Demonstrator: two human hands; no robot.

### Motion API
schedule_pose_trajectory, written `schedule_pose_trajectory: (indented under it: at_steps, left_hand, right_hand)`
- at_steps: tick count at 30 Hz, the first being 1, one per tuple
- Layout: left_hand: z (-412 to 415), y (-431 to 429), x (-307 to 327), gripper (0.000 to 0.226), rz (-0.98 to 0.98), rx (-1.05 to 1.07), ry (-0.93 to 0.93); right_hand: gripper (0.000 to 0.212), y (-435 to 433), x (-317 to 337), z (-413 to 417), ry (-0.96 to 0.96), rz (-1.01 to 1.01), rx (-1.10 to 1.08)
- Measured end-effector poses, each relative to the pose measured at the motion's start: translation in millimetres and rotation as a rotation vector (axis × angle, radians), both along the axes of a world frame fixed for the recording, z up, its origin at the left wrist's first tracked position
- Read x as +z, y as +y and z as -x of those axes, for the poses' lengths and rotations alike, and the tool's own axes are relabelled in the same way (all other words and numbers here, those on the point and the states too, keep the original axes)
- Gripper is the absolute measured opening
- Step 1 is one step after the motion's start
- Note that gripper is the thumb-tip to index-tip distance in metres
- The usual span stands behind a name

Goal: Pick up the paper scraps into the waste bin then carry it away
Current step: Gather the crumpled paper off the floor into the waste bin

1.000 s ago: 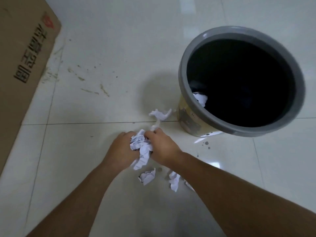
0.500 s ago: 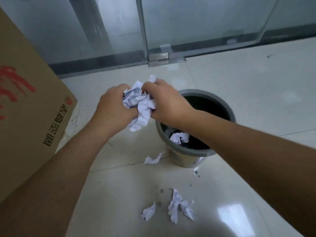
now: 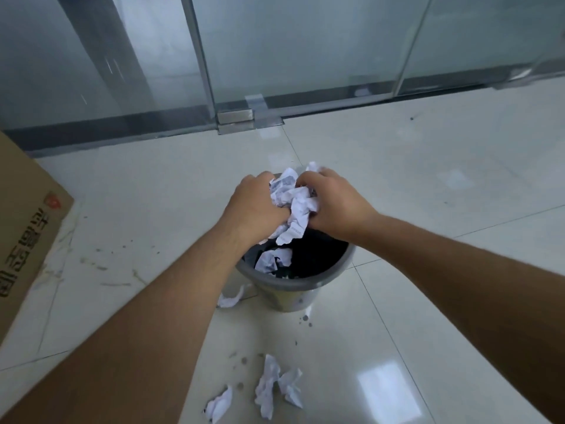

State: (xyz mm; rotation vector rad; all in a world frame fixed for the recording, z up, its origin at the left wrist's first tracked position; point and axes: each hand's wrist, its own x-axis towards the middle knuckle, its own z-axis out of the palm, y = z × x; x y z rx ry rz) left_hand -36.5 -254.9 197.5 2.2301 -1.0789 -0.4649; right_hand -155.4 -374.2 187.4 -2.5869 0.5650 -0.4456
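Both hands, left (image 3: pixel 255 206) and right (image 3: pixel 333 201), squeezed tight round a paper wad (image 3: pixel 292 206) right over the bin (image 3: pixel 305 286); more scraps (image 3: pixel 276 385) on the floor (image 3: pixel 428 209).

The waste bin (image 3: pixel 293 280) stands on the floor (image 3: pixel 428 209), in front of the glass wall (image 3: pixel 305 56). Above its opening, the left hand (image 3: pixel 256 206) and right hand (image 3: pixel 336 203) press a wad of paper (image 3: pixel 293 206) between them. One scrap (image 3: pixel 272 261) lies inside the bin. Another scrap (image 3: pixel 230 298) lies on the floor touching the bin's left base. Three more scraps (image 3: pixel 275 390) lie nearer the person. A cardboard box (image 3: pixel 24 240) sits at the far left.
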Motion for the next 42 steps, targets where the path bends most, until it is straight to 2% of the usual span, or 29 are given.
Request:
schedule_pose_trajectory:
  at_steps: [2,4,7,10,12,14,17,20,26,29,31,33,34,35,37,39,42]
  left_hand:
    - [2,0,-6,0.025,-0.001,0.039,-0.001]
    - [1,-1,-13,0.052,-0.033,0.060,0.048]
    - [-4,3,-20,0.076,-0.066,0.021,0.176]
    - [-9,14,-24,0.088,-0.079,0.038,0.179]
    - [-14,23,-24,0.080,-0.025,0.051,0.198]
    - [-25,34,-23,0.060,0.091,0.115,0.230]
    - [-53,61,-31,0.044,0.180,0.315,0.238]
    - [-70,95,-58,0.044,0.070,0.450,0.231]
    - [-66,129,-132,0.053,-0.214,0.353,0.227]
    - [-62,126,-163,0.059,-0.308,0.245,0.199]
    - [-56,120,-182,0.066,-0.353,0.136,0.181]
    - [-51,111,-201,0.070,-0.415,0.016,0.130]
    - [-48,106,-210,0.073,-0.471,-0.052,0.085]
    - [-45,102,-219,0.078,-0.535,-0.119,0.036]
    - [-38,99,-233,0.087,-0.655,-0.237,-0.034]
    - [-30,104,-245,0.088,-0.731,-0.347,-0.113]
    - [-21,126,-252,0.083,-0.751,-0.428,-0.208]
  right_hand:
    - [0.037,-4,-3,-1,0.027,0.001,-0.004]
    - [0.048,-9,-7,-1,0.085,-0.020,-0.005]
    - [0.079,-17,-13,1,0.252,-0.035,0.048]
    - [0.109,-20,-15,2,0.418,0.023,0.096]
    - [0.120,-20,-13,1,0.467,0.053,0.123]
    - [0.122,-16,-8,-1,0.501,0.098,0.139]
    - [0.103,-2,-2,-5,0.503,0.267,0.065]
    - [0.070,27,-1,-12,0.295,0.375,0.070]
    - [0.042,78,-9,-26,0.145,0.362,0.172]
    - [0.019,103,-22,-5,-0.070,0.339,0.510]
    - [0.011,134,-51,25,-0.064,0.339,0.779]
    - [0.011,152,-89,53,0.020,0.380,0.927]
    - [0.018,153,-109,63,0.123,0.382,0.936]
    - [0.035,150,-128,68,0.257,0.362,0.906]
    - [0.084,137,-168,75,0.541,0.302,0.827]
    - [0.119,127,-201,77,0.718,0.278,0.720]
    - [0.141,129,-240,76,0.801,0.179,0.604]
